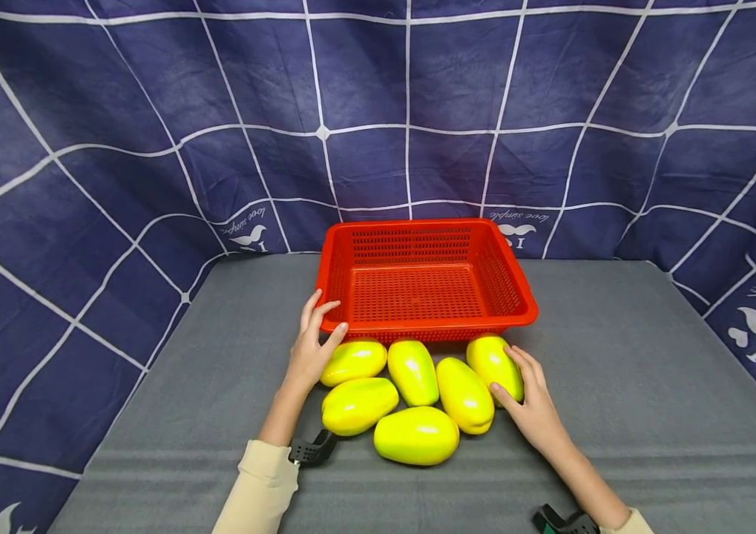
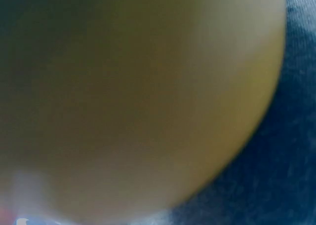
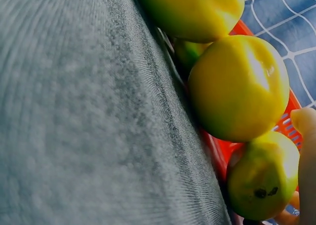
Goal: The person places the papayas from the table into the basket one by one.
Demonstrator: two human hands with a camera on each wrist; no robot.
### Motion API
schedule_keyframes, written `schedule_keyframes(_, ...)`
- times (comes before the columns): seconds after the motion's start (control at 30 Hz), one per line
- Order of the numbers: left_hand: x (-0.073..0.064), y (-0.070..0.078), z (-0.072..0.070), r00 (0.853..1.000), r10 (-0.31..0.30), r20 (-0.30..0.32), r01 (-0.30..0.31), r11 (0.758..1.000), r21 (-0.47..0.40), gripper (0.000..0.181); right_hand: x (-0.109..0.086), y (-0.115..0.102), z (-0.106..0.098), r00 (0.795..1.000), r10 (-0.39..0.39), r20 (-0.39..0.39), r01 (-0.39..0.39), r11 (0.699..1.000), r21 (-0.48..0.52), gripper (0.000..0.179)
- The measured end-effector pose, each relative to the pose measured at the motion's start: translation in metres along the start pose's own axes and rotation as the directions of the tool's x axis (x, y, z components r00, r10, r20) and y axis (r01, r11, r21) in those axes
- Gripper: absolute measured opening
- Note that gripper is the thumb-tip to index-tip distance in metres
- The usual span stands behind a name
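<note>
Several glossy yellow-green mangoes lie grouped in front of a red plastic basket (image 1: 431, 326). My right hand (image 1: 533, 404) grips the rightmost mango (image 1: 492, 363), thumb on its near side and fingers along its far right side. In the right wrist view, that mango (image 3: 261, 180) shows a dark stem mark, and the thumb (image 3: 307, 129) is beside it. My left hand (image 1: 309, 354) is at the basket's front left corner, fingers spread over the rim, thumb above the upper left mango (image 1: 357, 361). A blurred yellow mango (image 2: 148, 96) fills most of the left wrist view.
Other mangoes, among them a front one (image 1: 416, 436) and a left one (image 1: 359, 406), lie between the hands. The grey tabletop (image 1: 618, 356) extends to both sides. A dark blue cloth (image 1: 444, 89) with white grid lines hangs behind the basket and at the sides.
</note>
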State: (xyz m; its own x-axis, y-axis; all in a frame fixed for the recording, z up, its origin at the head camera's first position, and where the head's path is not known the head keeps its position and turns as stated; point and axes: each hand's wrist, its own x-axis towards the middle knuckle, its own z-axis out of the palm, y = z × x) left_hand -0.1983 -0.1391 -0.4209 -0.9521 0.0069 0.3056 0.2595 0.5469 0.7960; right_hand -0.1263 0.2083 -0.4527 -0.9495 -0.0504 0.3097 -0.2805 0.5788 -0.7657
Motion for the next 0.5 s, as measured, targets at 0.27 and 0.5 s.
schedule_keyframes(0.27, 0.0036, 0.0008, 0.0045, 0.996, 0.046, -0.076, -0.052, 0.995, -0.083, 0.037, 0.0004, 0.0003, 0.0000, 0.999, 0.018, -0.034, -0.017, 0.999, 0.029, 0.060)
schedule_keyframes(0.5, 0.0026, -0.0026, 0.0093, 0.992, 0.067, -0.107, -0.079, 0.990, -0.115, 0.035, -0.0008, 0.0009, 0.0004, 0.999, 0.026, -0.039, -0.025, 1.000, 0.018, 0.059)
